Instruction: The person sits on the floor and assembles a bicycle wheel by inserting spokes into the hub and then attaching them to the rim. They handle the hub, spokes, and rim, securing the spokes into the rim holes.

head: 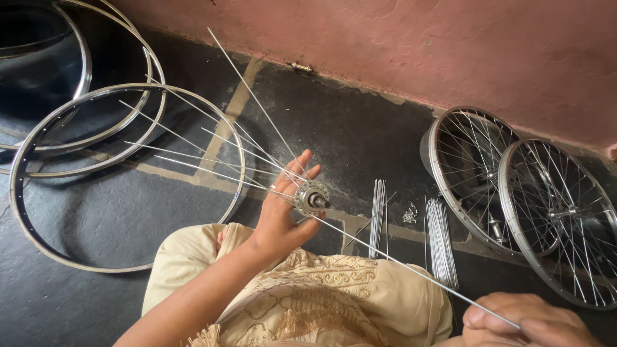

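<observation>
At the middle of the view, above the person's lap, a metal hub [312, 198] sits against the left hand [283, 209]. That hand cradles it from behind with the palm open and the fingers [301, 162] spread upward, so the hub rests on the hand rather than being clamped. Several spokes [193, 138] already fan out of the hub toward the upper left, crossing over the nearest rim.

One long spoke [411, 270] runs from the hub down to the lower right corner, where the right hand [524, 321] pinches its far end between thumb and fingertips, closed tight on the wire. The right hand is partly cut off by the bottom edge.

Below the hub lies the person's cream garment [334, 295] with embroidery, covering the lap.

On the dark stone floor [360, 128], just right of the hub, lie two bundles of loose spokes [378, 215], the second bundle [440, 241] further right, with a small heap of nipples [410, 214] between them.

To the left, a bare rim [38, 238] lies flat on the floor, overlapping other bare rims [151, 71] behind it. At the right, two spoked wheels [472, 173] lean against the pink wall [418, 45], the nearer wheel [562, 218] overlapping the farther one. A small metal part [300, 66] lies at the foot of the wall.
</observation>
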